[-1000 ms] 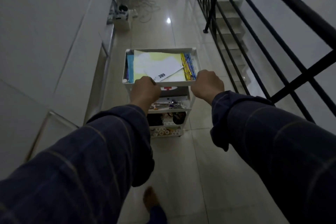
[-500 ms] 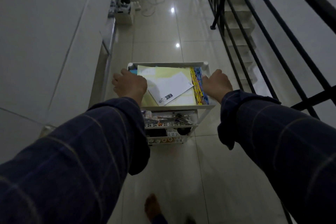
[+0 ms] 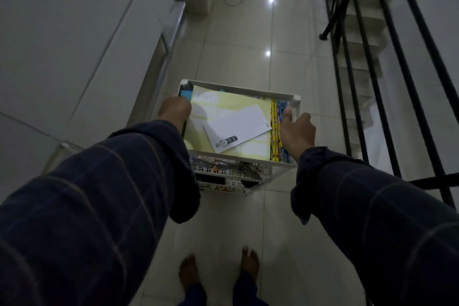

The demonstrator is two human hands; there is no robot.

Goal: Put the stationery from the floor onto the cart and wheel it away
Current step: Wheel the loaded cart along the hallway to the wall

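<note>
On the tiled floor [image 3: 248,62] between a pale wall and a black stair railing [image 3: 372,82] stands the white cart [image 3: 238,90] with 3 tiers. Its top tray holds a yellow folder [image 3: 231,104], a white envelope [image 3: 238,129] lying on the folder, and colourful pencils [image 3: 274,136] along the right side. The left hand [image 3: 175,110] and right hand [image 3: 296,133] have their fingers wrapped over the tray's 2 side rims
</note>
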